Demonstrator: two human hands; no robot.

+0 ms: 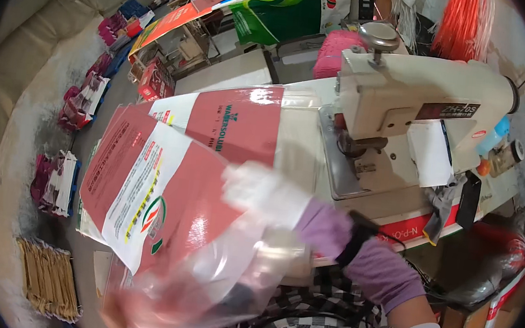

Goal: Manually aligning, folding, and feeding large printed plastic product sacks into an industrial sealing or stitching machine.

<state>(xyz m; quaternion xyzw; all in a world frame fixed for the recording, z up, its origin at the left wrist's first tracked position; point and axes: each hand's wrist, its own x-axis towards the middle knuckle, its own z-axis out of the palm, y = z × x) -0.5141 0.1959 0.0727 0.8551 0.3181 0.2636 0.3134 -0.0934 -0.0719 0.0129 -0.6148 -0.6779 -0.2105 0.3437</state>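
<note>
A red-and-white printed bag (191, 176) lies tilted over a stack of similar bags (251, 121) on the table. My right hand (262, 193), in a white glove with a purple sleeve, is closed on the printed bag at its right side; its fingertips are partly blurred. A clear plastic liner (232, 270) spreads from the bag toward my lap, smeared by motion. At the lower left, my left hand (115, 315) is beside the blurred bag and liner end, its fingers too smeared to read.
A white sewing machine (411, 90) stands at the right of the table, with a silver knob on top. Bundles of folded bags (56, 181) and a brown bundle (49, 276) lie at the left. Red strands (466, 25) hang at the back right; a red box (156, 79) sits behind the stack.
</note>
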